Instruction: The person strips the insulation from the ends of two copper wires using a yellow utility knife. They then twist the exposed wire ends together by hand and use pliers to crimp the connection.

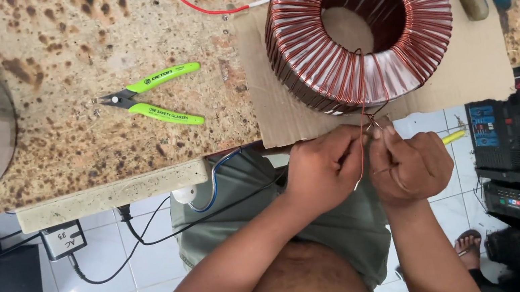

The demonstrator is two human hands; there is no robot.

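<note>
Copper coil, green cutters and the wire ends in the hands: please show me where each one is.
copper coil (pixel 309 58), head view, on the left side of its winding.
green cutters (pixel 157 92), head view, where the two handles meet.
wire ends (pixel 373 124), head view, on the strands pinched between the fingertips of both hands.
</note>
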